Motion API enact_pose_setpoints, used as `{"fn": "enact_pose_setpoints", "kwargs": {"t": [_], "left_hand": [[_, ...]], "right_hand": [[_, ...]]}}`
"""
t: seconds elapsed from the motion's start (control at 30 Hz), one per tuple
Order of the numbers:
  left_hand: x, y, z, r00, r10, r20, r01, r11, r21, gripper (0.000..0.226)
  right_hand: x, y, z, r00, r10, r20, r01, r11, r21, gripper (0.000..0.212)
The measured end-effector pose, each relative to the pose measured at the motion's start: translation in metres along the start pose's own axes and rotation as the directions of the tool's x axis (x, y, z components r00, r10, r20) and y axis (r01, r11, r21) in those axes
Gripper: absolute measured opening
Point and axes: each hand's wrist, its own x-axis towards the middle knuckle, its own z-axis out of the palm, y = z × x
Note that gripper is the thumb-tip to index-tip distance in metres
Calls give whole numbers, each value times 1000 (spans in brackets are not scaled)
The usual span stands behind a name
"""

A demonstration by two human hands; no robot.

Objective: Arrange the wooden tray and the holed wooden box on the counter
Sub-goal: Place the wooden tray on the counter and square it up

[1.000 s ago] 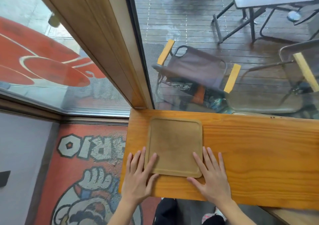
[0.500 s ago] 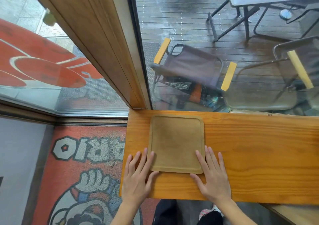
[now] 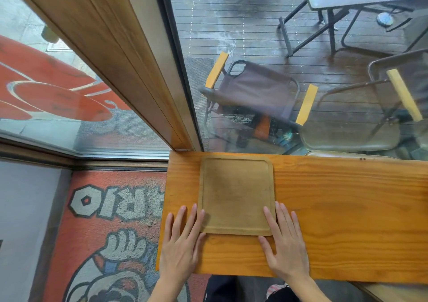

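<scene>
A square, shallow wooden tray (image 3: 236, 192) with rounded corners lies flat near the left end of the orange wooden counter (image 3: 347, 220), its far edge close to the window. My left hand (image 3: 183, 243) rests flat on the counter with its fingertips against the tray's near left corner. My right hand (image 3: 284, 241) lies flat at the near right corner, the index finger over the tray's rim. Neither hand grips anything. No holed wooden box is in view.
A glass window (image 3: 278, 46) rises right behind the counter, with a wooden frame post (image 3: 129, 58) at its left. The counter's left end (image 3: 164, 209) drops off over a patterned floor mat (image 3: 111, 232). Folding chairs and a table stand outside.
The tray has slid away from me toward the window, with both hands following at its near corners and staying flat.
</scene>
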Motion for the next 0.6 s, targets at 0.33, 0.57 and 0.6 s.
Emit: {"fn": "enact_pose_setpoints", "kwargs": {"t": [0.33, 0.57, 0.6], "left_hand": [[1, 0, -3, 1000, 9, 10, -9, 1000, 3, 55], [3, 1, -7, 999, -23, 26, 23, 1000, 13, 54], [4, 2, -7, 1000, -23, 12, 22, 1000, 13, 53]], "right_hand": [[2, 1, -2, 1000, 6, 11, -6, 999, 33, 65], [2, -1, -3, 999, 29, 18, -30, 998, 50, 66], [2, -1, -3, 999, 32, 18, -33, 998, 47, 66]]}}
